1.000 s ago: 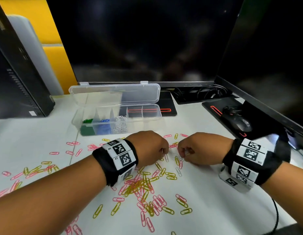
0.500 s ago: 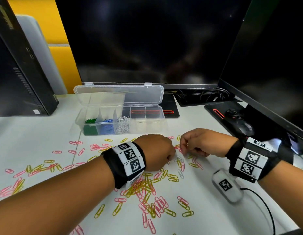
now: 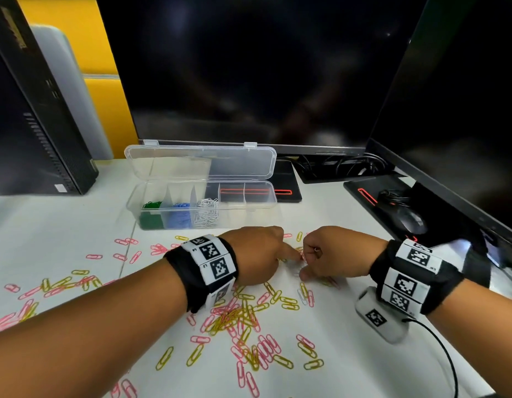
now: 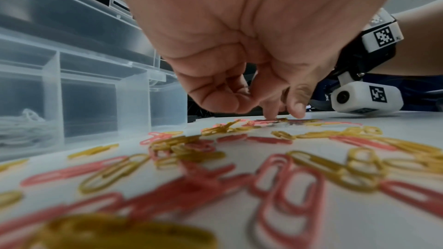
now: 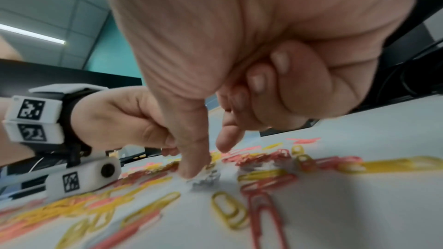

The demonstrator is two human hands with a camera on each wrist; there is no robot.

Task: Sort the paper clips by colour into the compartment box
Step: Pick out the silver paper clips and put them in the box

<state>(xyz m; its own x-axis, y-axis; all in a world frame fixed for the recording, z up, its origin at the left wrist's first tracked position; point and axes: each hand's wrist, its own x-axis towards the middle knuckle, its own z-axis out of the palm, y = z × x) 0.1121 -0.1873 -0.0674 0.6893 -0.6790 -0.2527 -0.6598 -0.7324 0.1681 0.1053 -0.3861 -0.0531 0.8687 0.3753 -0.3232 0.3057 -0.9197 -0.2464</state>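
The clear compartment box (image 3: 249, 215) (image 4: 95, 92) stands open behind my hands, with green (image 3: 151, 216), blue (image 3: 180, 216) and white clips (image 3: 207, 215) in its three left compartments. Pink and yellow clips (image 3: 237, 314) lie scattered over the white table. My left hand (image 3: 266, 251) (image 4: 239, 44) is curled, with its index finger tip down among the clips. My right hand (image 3: 332, 254) (image 5: 239, 44) faces it with its outer fingers curled. Its thumb presses the table at a white clip (image 5: 206, 179) (image 3: 303, 258), and a small clip end pokes out of its fist.
Two dark monitors rise behind and to the right. A black mouse (image 3: 409, 219) sits on its pad at the right and a black computer tower (image 3: 34, 139) stands at the left. Another white clip (image 3: 301, 297) lies just in front of my hands.
My hands have drawn closer together in front of the box. The right thumb has come down onto the table by the white clip.
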